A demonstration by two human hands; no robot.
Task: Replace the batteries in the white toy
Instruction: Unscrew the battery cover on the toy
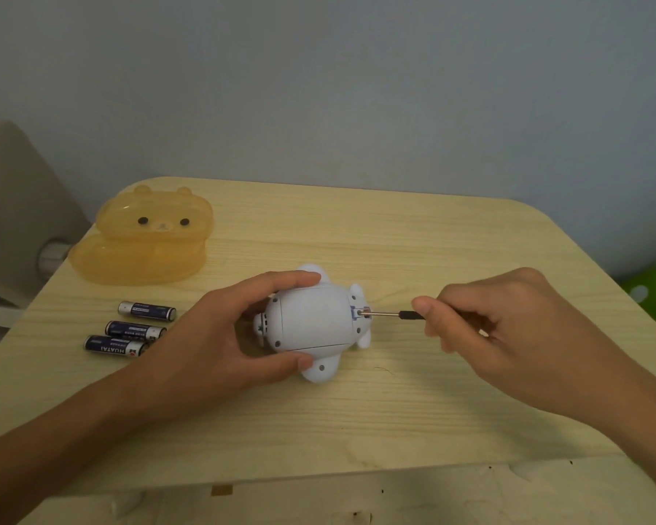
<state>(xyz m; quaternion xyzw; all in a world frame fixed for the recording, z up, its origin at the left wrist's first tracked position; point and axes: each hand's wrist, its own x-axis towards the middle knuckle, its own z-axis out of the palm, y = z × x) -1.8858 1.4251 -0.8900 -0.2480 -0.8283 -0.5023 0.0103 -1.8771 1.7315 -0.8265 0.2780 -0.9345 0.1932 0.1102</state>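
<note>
At the middle of the wooden table (394, 411), the left hand (220, 331) is clamped around the white toy (311, 320), pinning it on its side. The right hand (508, 327) pinches a small screwdriver (391, 314), its tip in a screw at the toy's end. The tip may slip if pressure wavers. Three batteries (133, 329) lie nearby, beside an orange bear-shaped case (144, 244).

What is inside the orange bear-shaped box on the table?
Nothing can be made out. The orange box is closed, its lid on; the translucent plastic shows no clear shape inside. Three batteries lie outside, before it.
</note>
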